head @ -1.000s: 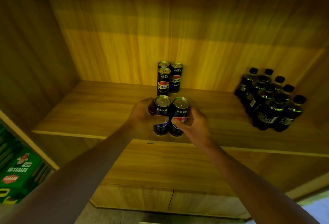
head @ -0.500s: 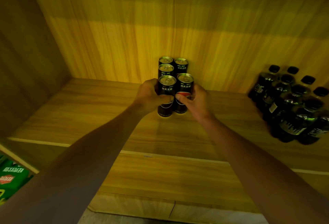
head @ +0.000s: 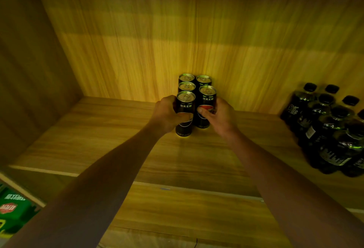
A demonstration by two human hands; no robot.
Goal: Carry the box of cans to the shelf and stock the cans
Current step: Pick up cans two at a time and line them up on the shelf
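Two black cola cans stand side by side on the wooden shelf (head: pixel 110 145). My left hand (head: pixel 167 115) grips the left can (head: pixel 185 105), fingers curled round its side. My right hand (head: pixel 218 115) grips the right can (head: pixel 207 100), thumb across its red and blue logo. Both cans rest upright on the shelf board, the left one slightly nearer me. Directly behind them, three more black cans (head: pixel 187 86) stand against the back wall. The box is not in view.
A cluster of several dark bottles (head: pixel 331 129) with black caps fills the right end of the shelf. The shelf's left wall (head: pixel 29 90) rises on the left. Green packaging (head: pixel 13 212) shows at the lower left, below the shelf.
Both hands have carried the two cans from the shelf's front edge inward to just in front of the cans at the back wall.
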